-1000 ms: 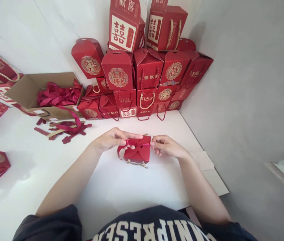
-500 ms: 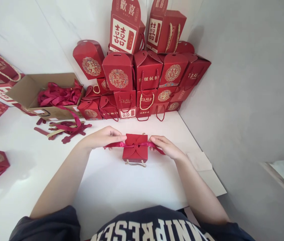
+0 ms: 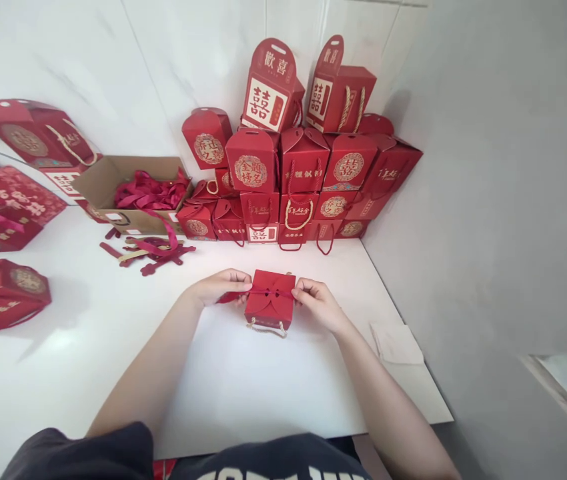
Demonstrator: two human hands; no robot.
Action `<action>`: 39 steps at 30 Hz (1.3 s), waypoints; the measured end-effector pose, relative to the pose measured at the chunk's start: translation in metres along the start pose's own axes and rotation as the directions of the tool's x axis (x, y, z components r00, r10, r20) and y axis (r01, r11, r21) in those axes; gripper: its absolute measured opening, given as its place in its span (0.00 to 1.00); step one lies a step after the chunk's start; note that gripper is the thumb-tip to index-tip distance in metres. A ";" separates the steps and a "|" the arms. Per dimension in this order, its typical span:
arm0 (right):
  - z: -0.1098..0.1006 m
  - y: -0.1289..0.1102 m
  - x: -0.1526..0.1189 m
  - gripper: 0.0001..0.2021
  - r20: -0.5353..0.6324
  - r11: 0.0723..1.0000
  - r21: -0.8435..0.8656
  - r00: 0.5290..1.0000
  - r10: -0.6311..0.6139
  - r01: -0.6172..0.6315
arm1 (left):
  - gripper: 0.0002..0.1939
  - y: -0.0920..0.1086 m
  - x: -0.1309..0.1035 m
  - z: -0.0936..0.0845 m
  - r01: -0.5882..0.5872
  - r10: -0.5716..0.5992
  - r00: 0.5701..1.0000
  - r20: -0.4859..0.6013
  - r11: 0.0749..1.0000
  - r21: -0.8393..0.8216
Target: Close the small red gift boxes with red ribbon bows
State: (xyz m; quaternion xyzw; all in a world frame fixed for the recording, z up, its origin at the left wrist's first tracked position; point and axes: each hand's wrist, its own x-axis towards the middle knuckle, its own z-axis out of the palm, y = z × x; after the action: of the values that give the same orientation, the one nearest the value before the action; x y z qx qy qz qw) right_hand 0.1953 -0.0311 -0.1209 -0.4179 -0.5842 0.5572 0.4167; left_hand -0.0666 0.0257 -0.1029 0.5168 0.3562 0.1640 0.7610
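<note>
A small red gift box (image 3: 269, 308) with overlapping petal flaps on top sits on the white table in front of me. A beige rope handle (image 3: 267, 329) hangs on its near side. Across the top runs a red ribbon (image 3: 258, 291), drawn flat over the flaps. My left hand (image 3: 227, 287) pinches the ribbon at the box's left edge, and a loose length trails below the fingers. At the right edge, my right hand (image 3: 316, 299) has thumb and fingers closed on the ribbon's other side.
Behind stand stacked red gift boxes (image 3: 253, 160) against the tiled wall. A cardboard box (image 3: 148, 222) of ribbons is at back left, with flat red strips (image 3: 161, 257) before it. More red boxes (image 3: 8, 293) stand at far left. White paper (image 3: 397, 343) lies right, beside a grey wall (image 3: 488, 200).
My hands have come in closer to the box's sides, and the ribbon now lies tighter across its top. The camera view has shifted up and to the left.
</note>
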 end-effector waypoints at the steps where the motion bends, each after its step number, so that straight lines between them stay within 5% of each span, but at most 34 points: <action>1: 0.002 0.002 0.000 0.15 -0.007 1.000 0.000 1.000 -0.009 0.009 | 0.19 -0.011 0.001 0.001 -0.021 0.021 1.000 -0.020 0.999 -0.028; 7: 0.010 0.011 0.001 0.13 -0.102 0.999 -0.014 0.994 -0.035 0.034 | 0.22 -0.043 0.001 -0.005 -0.068 0.070 0.997 0.010 0.992 -0.107; 27: 0.025 0.024 -0.007 0.19 -0.275 0.977 -0.203 0.954 -0.120 0.064 | 0.14 -0.050 -0.001 -0.008 -0.047 0.073 0.993 0.095 0.967 -0.250; 30: 0.018 0.027 -0.007 0.16 -0.231 0.907 -0.373 0.928 -0.293 0.194 | 0.13 -0.052 -0.002 -0.010 -0.027 0.056 0.992 0.111 0.969 -0.244; 34: 0.010 0.033 -0.004 0.11 -0.082 0.708 -0.574 0.831 -0.549 0.411 | 0.12 -0.052 -0.006 -0.012 -0.015 0.049 0.990 0.134 0.970 -0.243; 39: 0.007 0.033 0.001 0.09 -0.074 0.659 -0.630 0.812 -0.578 0.412 | 0.11 -0.049 -0.008 -0.013 -0.014 0.057 0.984 0.169 0.969 -0.246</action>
State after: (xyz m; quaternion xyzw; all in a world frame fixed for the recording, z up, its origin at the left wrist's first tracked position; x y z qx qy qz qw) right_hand 0.1889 -0.0319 -0.1539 -0.4196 -0.7564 0.1507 0.4786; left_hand -0.0875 0.0093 -0.1466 0.4382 0.2557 0.1740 0.8439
